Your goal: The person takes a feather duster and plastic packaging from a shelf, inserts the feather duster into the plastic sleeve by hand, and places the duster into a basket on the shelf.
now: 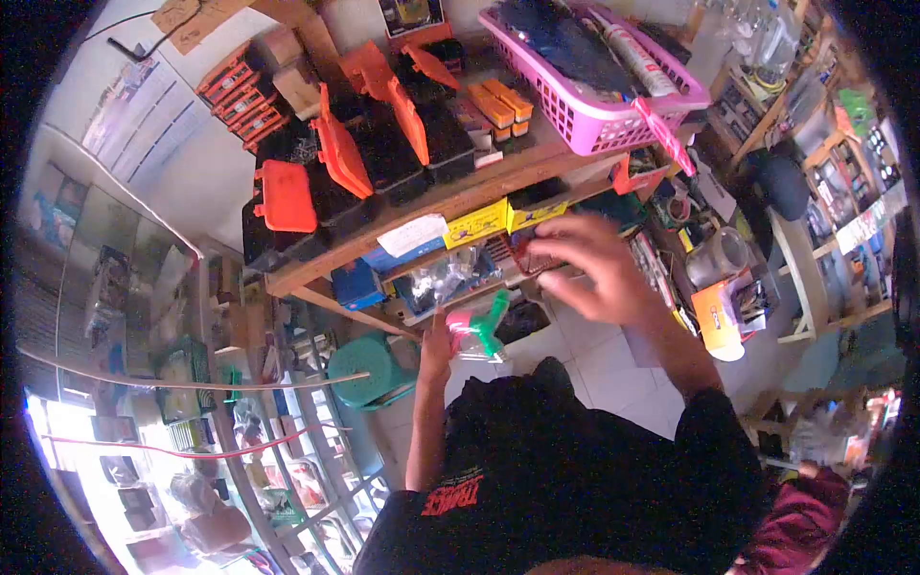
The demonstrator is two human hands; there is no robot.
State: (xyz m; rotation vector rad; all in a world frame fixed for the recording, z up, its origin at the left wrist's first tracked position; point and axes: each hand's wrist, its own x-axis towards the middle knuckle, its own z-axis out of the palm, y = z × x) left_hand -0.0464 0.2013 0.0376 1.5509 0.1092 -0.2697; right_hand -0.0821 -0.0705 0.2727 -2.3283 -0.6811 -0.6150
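My left hand (437, 347) is closed around a pink and green plastic item (486, 329). Its green part forks like a Y; what kind of thing it is I cannot make out. My right hand (599, 268) is raised at the shelf front, fingers curved and apart, with nothing clearly between them. Just beyond its fingertips are yellow boxes (477, 223) on a lower shelf. To their left a tray (414, 305) holds small clear and white pieces.
Orange-lidded cases (286, 196) and a pink basket (585, 127) stand on the wooden shelf (316, 275). A green stool (367, 369) is at lower left. An orange-and-white box (717, 316) is at right. Another person's maroon sleeve (797, 522) shows at lower right.
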